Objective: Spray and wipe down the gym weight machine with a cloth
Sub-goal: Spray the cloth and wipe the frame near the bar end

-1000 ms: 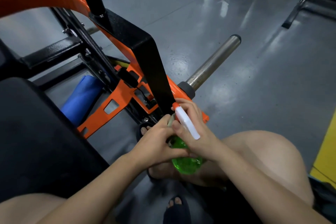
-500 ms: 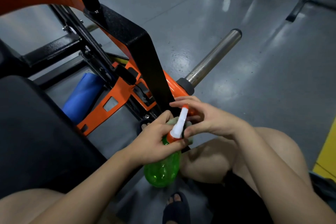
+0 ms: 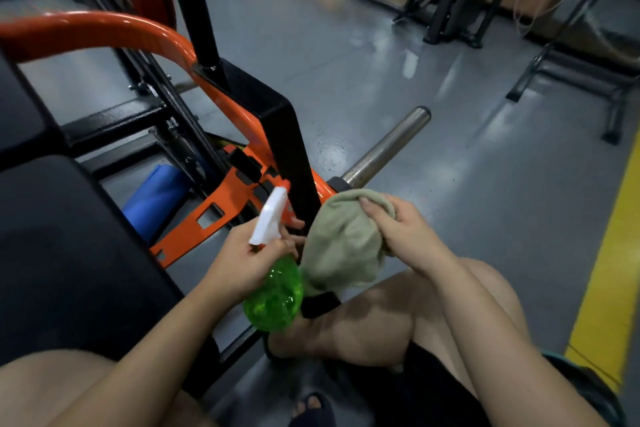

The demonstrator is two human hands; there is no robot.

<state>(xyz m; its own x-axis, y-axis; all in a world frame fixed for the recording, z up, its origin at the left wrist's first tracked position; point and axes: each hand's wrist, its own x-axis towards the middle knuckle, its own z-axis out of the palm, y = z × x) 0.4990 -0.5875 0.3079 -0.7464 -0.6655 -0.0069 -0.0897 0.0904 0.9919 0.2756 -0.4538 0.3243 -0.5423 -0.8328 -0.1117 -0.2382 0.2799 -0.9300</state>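
My left hand (image 3: 249,260) grips the neck of a green spray bottle (image 3: 275,295) with a white trigger head, its orange nozzle tip pointing up toward the machine. My right hand (image 3: 398,232) holds a bunched grey-green cloth (image 3: 341,246) that hangs just right of the bottle. Right behind both hands stands the weight machine, with an orange frame (image 3: 221,198), a black upright post (image 3: 291,149) and a steel weight peg (image 3: 388,146) sticking out to the right.
A black seat pad (image 3: 69,253) fills the lower left. A blue roller (image 3: 156,198) lies under the frame. My bare knees are at the bottom. Other black equipment frames (image 3: 450,0) stand at the back right. A yellow floor stripe (image 3: 613,253) runs along the right edge.
The bottle has passed fully into my left hand and shifted left. My right hand has come off the bottle and now holds the cloth, spread out in view. The camera has tilted up.
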